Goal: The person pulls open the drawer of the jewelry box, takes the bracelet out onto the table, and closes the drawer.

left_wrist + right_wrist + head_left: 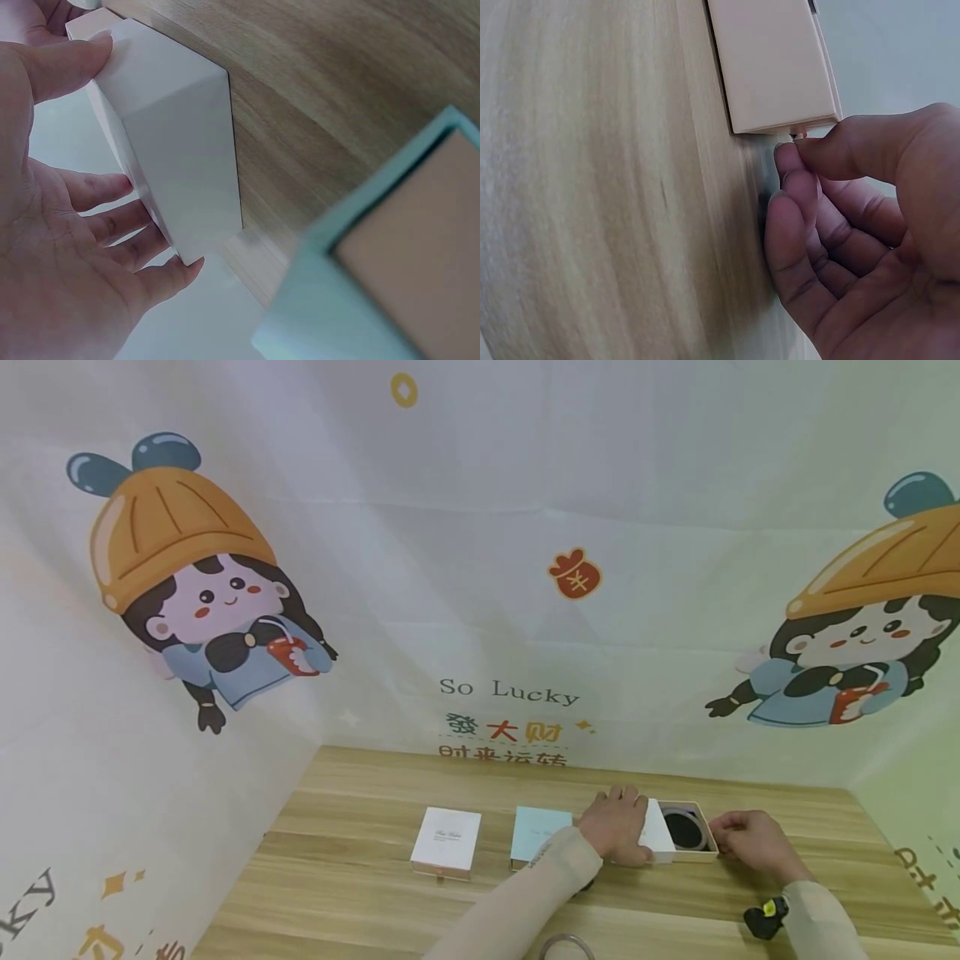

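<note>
My left hand (615, 831) grips the white sleeve (658, 837) of a small drawer-style gift box, thumb on one side and fingertips along the other in the left wrist view. The box's pale peach drawer (696, 857) is slid partly out to the right. In it a greyish bangle (704, 835) lies on a dark lining. At the drawer's outer end, my right hand (753, 843) pinches a tiny pull tab (799, 137) between thumb and index finger, its other fingers curled below. The sleeve covers the drawer's left part.
A light blue box (538, 828) stands just left of the left hand, partly behind that forearm. Farther left is another white box (447, 839), with a small tab at its front. A bangle (567, 937) lies at the head view's bottom edge. A printed cloth wall (645, 710) rises behind.
</note>
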The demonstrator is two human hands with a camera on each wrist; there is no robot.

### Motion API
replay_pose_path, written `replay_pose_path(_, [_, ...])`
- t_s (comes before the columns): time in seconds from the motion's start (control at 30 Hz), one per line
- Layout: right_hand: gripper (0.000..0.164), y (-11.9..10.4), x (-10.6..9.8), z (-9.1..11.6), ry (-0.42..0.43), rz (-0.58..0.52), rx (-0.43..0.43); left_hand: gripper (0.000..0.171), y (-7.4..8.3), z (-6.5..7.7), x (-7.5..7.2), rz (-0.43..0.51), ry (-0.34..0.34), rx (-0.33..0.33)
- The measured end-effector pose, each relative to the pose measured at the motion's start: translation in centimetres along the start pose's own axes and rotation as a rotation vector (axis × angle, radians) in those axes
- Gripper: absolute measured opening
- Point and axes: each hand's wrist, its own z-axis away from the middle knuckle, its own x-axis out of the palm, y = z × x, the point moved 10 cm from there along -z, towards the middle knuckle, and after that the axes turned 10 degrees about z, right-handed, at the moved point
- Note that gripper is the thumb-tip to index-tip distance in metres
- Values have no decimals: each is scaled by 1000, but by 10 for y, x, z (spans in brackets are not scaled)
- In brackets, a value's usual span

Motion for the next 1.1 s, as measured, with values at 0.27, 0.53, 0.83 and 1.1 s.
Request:
replay_pose_path(0.27, [23,3,-1,-1,0,-13,-10,80,-1,-1,0,11,0,1])
replay_pose_path(0.53, [25,6,0,-2,-5,-8,-7,79,-1,0,-1,10,-5,-4])
replay_pose_path(0.83, [25,9,0,4,-1,-44,-7,81,1,-2,3,16,-19,-7])
replay_pose_path(1.1, [32,2,-12,13,79,16,-25,81,0,-1,1,27,-14,-16])
